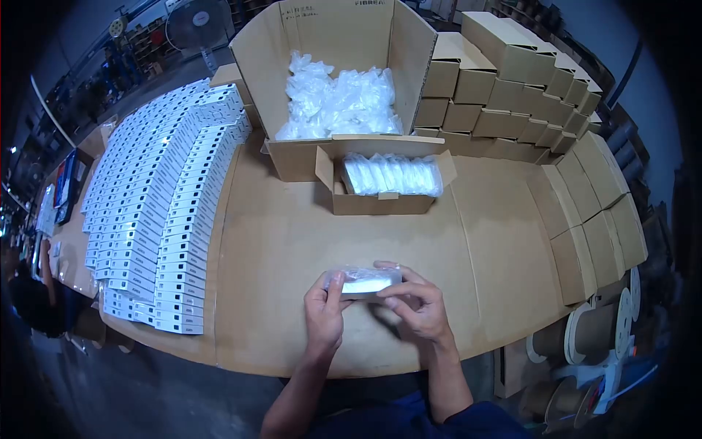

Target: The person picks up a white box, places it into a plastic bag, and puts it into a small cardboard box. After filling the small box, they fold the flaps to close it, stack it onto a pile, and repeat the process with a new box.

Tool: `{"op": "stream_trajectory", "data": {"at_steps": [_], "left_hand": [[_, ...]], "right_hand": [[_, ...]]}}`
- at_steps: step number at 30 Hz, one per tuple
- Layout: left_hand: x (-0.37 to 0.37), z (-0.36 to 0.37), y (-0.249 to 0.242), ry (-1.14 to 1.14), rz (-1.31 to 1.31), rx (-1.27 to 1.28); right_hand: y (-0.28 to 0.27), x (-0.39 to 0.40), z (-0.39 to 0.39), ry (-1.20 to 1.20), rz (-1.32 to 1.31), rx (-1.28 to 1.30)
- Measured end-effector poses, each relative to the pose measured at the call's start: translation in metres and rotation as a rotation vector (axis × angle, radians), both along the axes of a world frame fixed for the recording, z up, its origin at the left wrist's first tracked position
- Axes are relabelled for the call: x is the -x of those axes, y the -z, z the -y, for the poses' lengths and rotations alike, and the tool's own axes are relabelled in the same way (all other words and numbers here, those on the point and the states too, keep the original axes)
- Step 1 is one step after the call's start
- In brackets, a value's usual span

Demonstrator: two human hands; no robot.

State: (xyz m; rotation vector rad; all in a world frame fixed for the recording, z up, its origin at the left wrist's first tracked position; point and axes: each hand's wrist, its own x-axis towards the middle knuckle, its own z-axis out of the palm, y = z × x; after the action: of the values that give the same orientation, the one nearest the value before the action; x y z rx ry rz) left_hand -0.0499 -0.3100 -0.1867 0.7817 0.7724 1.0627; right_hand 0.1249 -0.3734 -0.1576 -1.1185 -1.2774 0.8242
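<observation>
Above the near middle of the cardboard-covered table, both hands hold a small white box in clear plastic wrap [363,281]. My left hand [324,311] grips its left end, the thumb lying along the front. At the right end, my right hand [418,304] has its thumb and fingers closed on the wrap. Beyond them stands a small open carton [380,205] packed with a row of plastic-wrapped pieces [393,175]. Behind it, a big open cardboard box [333,33] contains a heap of clear plastic bags [340,99].
Tall stacks of white boxes [157,212] line the table's left side. Brown cartons [504,88] are piled at the back right, with more cartons [596,212] along the right edge. Cable spools [596,333] stand below on the right. Another person [36,296] is at far left.
</observation>
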Motion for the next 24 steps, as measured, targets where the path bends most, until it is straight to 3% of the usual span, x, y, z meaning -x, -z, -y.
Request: {"op": "stream_trajectory", "data": {"at_steps": [2, 3, 8, 11, 15, 18, 19, 22, 24], "left_hand": [[0.000, 0.001, -0.001, 0.017, -0.029, -0.007], [0.000, 0.001, 0.004, 0.013, 0.004, 0.006], [0.012, -0.006, 0.016, 0.045, 0.124, 0.093], [0.013, -0.006, -0.002, 0.050, 0.076, 0.097], [0.023, -0.007, -0.021, 0.226, 0.055, -0.063], [0.037, -0.021, -0.014, 0.433, -0.215, -0.517], [0.036, -0.019, -0.024, 0.412, -0.179, -0.320], [0.041, -0.028, -0.010, 0.405, -0.247, -0.425], [0.043, -0.031, -0.014, 0.419, -0.260, -0.432]], "right_hand": [[-0.003, -0.001, 0.001, -0.035, 0.105, 0.148], [-0.001, 0.001, -0.003, 0.008, 0.172, 0.091], [-0.001, -0.002, -0.006, -0.019, 0.115, 0.174], [0.004, -0.005, -0.008, -0.032, 0.104, 0.167], [0.000, -0.007, -0.009, -0.025, 0.127, 0.091], [0.000, -0.008, -0.009, -0.045, 0.137, 0.066], [0.000, -0.009, -0.010, -0.056, 0.126, 0.076], [-0.014, -0.007, -0.013, 0.006, 0.184, 0.063], [-0.029, -0.012, -0.017, -0.027, 0.378, 0.036]]}}
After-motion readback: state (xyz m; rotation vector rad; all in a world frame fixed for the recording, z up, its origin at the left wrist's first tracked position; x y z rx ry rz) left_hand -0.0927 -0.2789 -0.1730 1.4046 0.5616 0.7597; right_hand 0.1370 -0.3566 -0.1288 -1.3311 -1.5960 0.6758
